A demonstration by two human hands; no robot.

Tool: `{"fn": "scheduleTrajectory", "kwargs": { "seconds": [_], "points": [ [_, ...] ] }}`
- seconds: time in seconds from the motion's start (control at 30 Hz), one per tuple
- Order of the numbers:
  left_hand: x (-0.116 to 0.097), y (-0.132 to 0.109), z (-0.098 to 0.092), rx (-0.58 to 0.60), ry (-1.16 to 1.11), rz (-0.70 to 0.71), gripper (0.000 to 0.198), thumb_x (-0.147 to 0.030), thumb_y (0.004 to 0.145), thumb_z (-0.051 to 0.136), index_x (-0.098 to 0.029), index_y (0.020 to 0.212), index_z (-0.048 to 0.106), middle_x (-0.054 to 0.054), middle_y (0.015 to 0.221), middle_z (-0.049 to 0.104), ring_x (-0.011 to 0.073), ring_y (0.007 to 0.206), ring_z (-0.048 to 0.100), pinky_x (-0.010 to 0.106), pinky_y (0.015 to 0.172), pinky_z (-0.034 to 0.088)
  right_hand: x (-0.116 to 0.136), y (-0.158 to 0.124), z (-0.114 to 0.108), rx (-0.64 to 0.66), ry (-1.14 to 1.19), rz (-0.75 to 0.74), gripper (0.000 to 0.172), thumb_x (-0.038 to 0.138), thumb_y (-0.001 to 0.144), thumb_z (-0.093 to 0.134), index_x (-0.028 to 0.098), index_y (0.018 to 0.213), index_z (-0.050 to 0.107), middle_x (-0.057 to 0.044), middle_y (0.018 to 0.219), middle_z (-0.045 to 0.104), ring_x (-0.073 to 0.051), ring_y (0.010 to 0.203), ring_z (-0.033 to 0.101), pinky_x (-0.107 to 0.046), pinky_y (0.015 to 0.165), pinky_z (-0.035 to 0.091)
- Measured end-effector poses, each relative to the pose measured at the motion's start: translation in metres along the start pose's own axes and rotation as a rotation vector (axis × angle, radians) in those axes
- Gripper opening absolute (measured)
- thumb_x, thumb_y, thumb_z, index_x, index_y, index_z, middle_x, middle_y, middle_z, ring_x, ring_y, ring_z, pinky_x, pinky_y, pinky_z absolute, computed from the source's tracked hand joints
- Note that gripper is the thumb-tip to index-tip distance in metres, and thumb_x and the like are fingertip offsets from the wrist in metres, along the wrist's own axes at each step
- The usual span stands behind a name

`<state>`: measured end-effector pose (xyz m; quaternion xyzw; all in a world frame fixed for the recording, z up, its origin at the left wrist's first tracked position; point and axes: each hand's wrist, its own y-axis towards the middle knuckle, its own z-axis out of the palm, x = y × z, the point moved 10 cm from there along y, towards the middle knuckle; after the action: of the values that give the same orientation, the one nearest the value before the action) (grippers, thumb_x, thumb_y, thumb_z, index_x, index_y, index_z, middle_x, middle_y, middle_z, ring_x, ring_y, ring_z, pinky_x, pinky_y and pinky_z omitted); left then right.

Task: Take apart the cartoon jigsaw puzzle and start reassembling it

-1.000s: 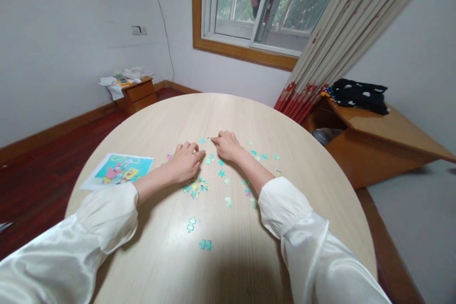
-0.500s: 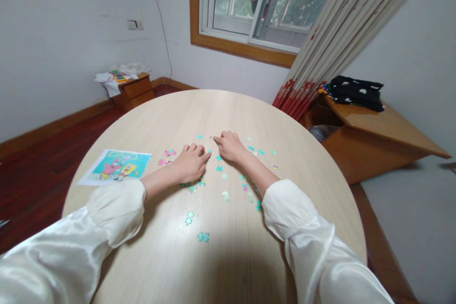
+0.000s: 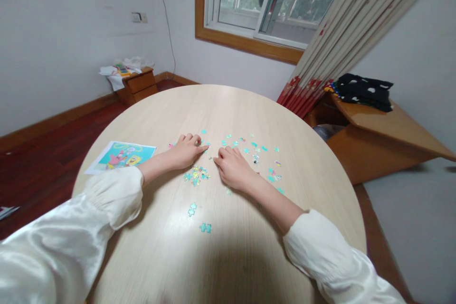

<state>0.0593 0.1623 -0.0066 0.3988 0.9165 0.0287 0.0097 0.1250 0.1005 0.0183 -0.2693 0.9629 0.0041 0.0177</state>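
Observation:
My left hand [image 3: 187,151] rests on the round table with its index finger stretched out. The fingertip touches or lies beside a small teal jigsaw puzzle piece [image 3: 208,144]. Opposite it, my right hand [image 3: 233,167] has bent fingers, the index tip close to a tiny puzzle piece [image 3: 211,158]. No piece shows in its grasp. Just below my left hand lies a cluster of yellow and teal pieces [image 3: 196,175]. More teal pieces [image 3: 254,144] are scattered beyond and right of my right hand. Pink pieces [image 3: 171,146] are mostly hidden by my left hand.
A printed cartoon picture [image 3: 123,156] lies on the table's left side. Two loose teal pieces [image 3: 205,228] [image 3: 192,209] sit nearer me on the round table [image 3: 156,256]. A wooden cabinet [image 3: 384,142] with dark folded cloth stands right; a curtain [image 3: 331,42] hangs behind.
My right hand has drawn back toward me, and more pieces show beyond it. My left hand has stayed nearly in place, its index finger still pointing right. The view has shifted slightly.

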Motion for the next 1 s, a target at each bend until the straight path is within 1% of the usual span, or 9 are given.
{"fn": "scheduleTrajectory", "kwargs": {
  "seconds": [0.1, 0.17, 0.3, 0.4, 0.53, 0.63, 0.83, 0.93, 1.0],
  "points": [
    [0.0, 0.003, 0.003, 0.01, 0.017, -0.004, 0.037, -0.027, 0.096, 0.033, -0.029, 0.124, 0.058, 0.012, 0.114, 0.052, 0.0274, 0.098, 0.043, 0.04, 0.084, 0.032, 0.022, -0.009, -0.001, -0.006, 0.024, -0.085, 0.028, 0.013, 0.09, 0.039, 0.013, 0.096, 0.067, -0.012, 0.096, 0.058, -0.023, 0.09, 0.044, -0.035, 0.081, 0.029],
    [-0.001, 0.005, 0.005, 0.016, 0.037, -0.002, 0.038, -0.026, 0.095, 0.034, -0.027, 0.125, 0.057, 0.013, 0.115, 0.051, 0.0283, 0.099, 0.043, 0.041, 0.083, 0.033, 0.028, -0.013, -0.002, -0.021, 0.043, -0.113, 0.028, 0.013, 0.091, 0.038, 0.014, 0.097, 0.066, -0.011, 0.095, 0.058, -0.022, 0.088, 0.043, -0.034, 0.08, 0.029],
    [-0.007, 0.007, 0.004, 0.001, 0.024, 0.007, 0.041, -0.022, 0.094, 0.03, -0.026, 0.126, 0.057, 0.014, 0.114, 0.051, 0.029, 0.098, 0.044, 0.042, 0.082, 0.034, 0.016, -0.025, -0.007, -0.079, 0.081, -0.078, 0.03, 0.01, 0.091, 0.036, 0.014, 0.104, 0.063, -0.01, 0.093, 0.058, -0.021, 0.086, 0.043, -0.033, 0.078, 0.029],
    [-0.015, 0.005, 0.002, -0.001, 0.013, 0.036, 0.041, -0.019, 0.093, 0.031, -0.024, 0.122, 0.059, 0.014, 0.113, 0.051, 0.0279, 0.097, 0.045, 0.042, 0.084, 0.033, 0.007, -0.045, -0.007, -0.097, 0.098, -0.033, 0.031, 0.008, 0.09, 0.036, 0.015, 0.104, 0.063, -0.01, 0.091, 0.058, -0.021, 0.085, 0.043, -0.033, 0.076, 0.029],
    [-0.025, 0.003, -0.002, 0.002, 0.04, 0.069, 0.04, -0.017, 0.09, 0.035, -0.023, 0.121, 0.059, 0.014, 0.112, 0.052, 0.0278, 0.098, 0.045, 0.041, 0.084, 0.033, 0.013, -0.075, 0.001, -0.099, 0.124, -0.041, 0.033, 0.008, 0.089, 0.039, 0.015, 0.112, 0.061, -0.01, 0.092, 0.058, -0.021, 0.086, 0.043, -0.033, 0.076, 0.029],
    [-0.032, 0.002, -0.003, 0.015, 0.04, 0.066, 0.037, -0.02, 0.089, 0.038, -0.022, 0.119, 0.059, 0.014, 0.113, 0.052, 0.0277, 0.098, 0.046, 0.04, 0.083, 0.033, 0.016, -0.089, 0.009, -0.099, 0.13, -0.029, 0.036, 0.008, 0.089, 0.04, 0.014, 0.12, 0.058, -0.012, 0.095, 0.058, -0.022, 0.088, 0.044, -0.034, 0.078, 0.03],
    [-0.051, -0.003, -0.005, 0.028, 0.033, 0.065, 0.038, -0.015, 0.086, 0.038, -0.018, 0.116, 0.059, 0.016, 0.113, 0.053, 0.0284, 0.098, 0.047, 0.04, 0.081, 0.034, -0.011, -0.089, 0.015, -0.069, 0.097, 0.136, 0.039, 0.009, 0.087, 0.041, 0.013, 0.123, 0.056, -0.014, 0.105, 0.06, -0.024, 0.095, 0.047, -0.038, 0.085, 0.033],
    [-0.057, -0.005, -0.006, 0.021, 0.03, 0.048, 0.038, -0.016, 0.087, 0.034, -0.015, 0.116, 0.059, 0.018, 0.113, 0.053, 0.0292, 0.097, 0.047, 0.042, 0.081, 0.034, -0.014, -0.078, 0.011, -0.08, 0.1, 0.165, 0.043, 0.017, 0.091, 0.04, 0.012, 0.133, 0.049, -0.017, 0.123, 0.055, -0.027, 0.111, 0.045, -0.041, 0.092, 0.034],
    [-0.059, -0.006, -0.007, 0.015, 0.02, 0.021, 0.037, -0.016, 0.087, 0.035, -0.015, 0.115, 0.059, 0.018, 0.113, 0.053, 0.0292, 0.098, 0.047, 0.043, 0.083, 0.034, -0.013, -0.069, 0.01, -0.104, 0.099, 0.171, 0.047, 0.028, 0.095, 0.038, 0.013, 0.139, 0.042, -0.017, 0.138, 0.046, -0.029, 0.124, 0.038, -0.045, 0.1, 0.029]
  ]
}}
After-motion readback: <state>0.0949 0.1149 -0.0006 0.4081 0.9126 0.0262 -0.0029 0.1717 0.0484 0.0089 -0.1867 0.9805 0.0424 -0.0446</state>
